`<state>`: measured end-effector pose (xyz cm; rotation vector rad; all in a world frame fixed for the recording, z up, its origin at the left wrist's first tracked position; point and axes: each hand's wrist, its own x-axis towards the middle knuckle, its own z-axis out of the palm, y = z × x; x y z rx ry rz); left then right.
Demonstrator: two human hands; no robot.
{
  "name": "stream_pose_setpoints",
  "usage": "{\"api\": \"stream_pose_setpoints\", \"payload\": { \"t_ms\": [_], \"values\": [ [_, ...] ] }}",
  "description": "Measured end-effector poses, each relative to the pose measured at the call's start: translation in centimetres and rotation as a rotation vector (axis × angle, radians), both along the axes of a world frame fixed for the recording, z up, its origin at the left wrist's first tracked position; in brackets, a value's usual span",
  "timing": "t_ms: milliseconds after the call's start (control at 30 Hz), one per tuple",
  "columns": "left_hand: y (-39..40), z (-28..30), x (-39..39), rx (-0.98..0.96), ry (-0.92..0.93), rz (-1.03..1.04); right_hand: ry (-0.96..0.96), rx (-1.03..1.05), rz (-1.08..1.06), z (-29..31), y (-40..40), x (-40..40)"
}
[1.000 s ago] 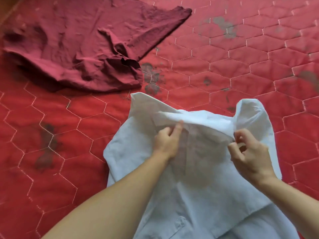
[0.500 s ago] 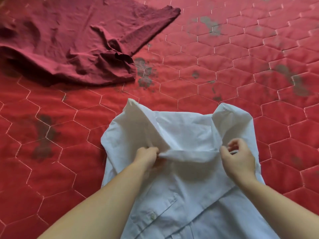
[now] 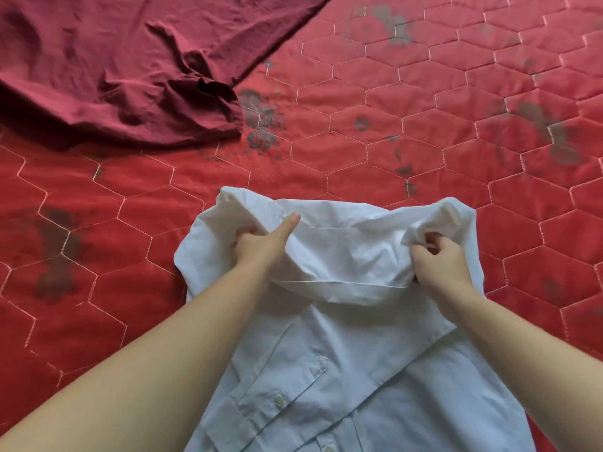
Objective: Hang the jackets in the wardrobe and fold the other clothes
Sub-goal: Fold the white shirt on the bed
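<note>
A white shirt point(image 3: 342, 370) lies on a red quilted bedspread point(image 3: 424, 132) stitched in a hexagon pattern, right in front of the person and reaching down to the bottom edge of the view. Its far end is doubled back toward the person, so a loose fold of cloth stands up between the two hands. The left hand point(image 3: 261, 244) has its grip closed on the left side of that fold: the fingers are curled into the cloth and the thumb lies straight along the top of it. The right hand point(image 3: 439, 259) grips the right side of the fold, fingers curled tight with bunched cloth between them. Nearer the person the shirt lies flatter, showing a buttoned band with two pale buttons point(image 3: 279, 401) and a sleeve lying slantwise across the body. Well apart from the shirt, at the far left, a dark red garment point(image 3: 124, 66) lies spread and crumpled on the bedspread, untouched by either hand. The bedspread carries several dull grey-green blotches point(image 3: 261, 122), some just beside the dark red garment and others toward the right edge.
</note>
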<state>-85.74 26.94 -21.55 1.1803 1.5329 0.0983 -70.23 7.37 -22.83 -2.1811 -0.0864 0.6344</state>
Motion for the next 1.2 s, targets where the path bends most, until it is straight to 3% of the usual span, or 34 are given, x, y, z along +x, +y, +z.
{"api": "stream_pose_setpoints", "payload": {
  "t_ms": [100,167,267,500,700,800,900,1100,1200],
  "values": [
    [0.7,-0.6,0.5,0.017,-0.056,0.168,0.393,0.372,-0.319,0.8,-1.7,-0.5],
    [0.4,-0.8,-0.6,-0.115,-0.225,0.263,0.627,0.567,-0.493,1.1,-3.3,-0.5],
    [-0.6,-1.0,-3.1,-0.415,-0.518,0.387,0.775,0.668,-0.665,0.5,-5.2,-1.1],
    [-3.0,-2.4,-5.4,-0.578,-0.526,0.467,0.883,0.577,-0.378,-0.1,-5.6,-2.0],
    [-2.7,-2.8,-6.1,-0.517,-0.613,0.664,0.958,0.688,-0.503,-0.4,-5.5,-2.0],
    [-2.6,-3.2,-6.6,-0.458,-0.529,0.703,1.008,0.445,-0.401,-0.5,-6.7,-2.9],
    [-2.4,-3.6,-7.3,-0.394,-0.483,0.680,0.960,0.365,-0.287,0.1,-8.3,-1.9],
    [-1.9,-3.8,-6.7,-0.378,-0.516,0.628,0.540,0.389,-0.567,0.2,-8.3,1.2],
    [-2.1,-4.0,-7.0,-0.415,-0.556,0.614,0.710,0.568,-0.657,0.2,-8.2,1.3]
  ]
}}
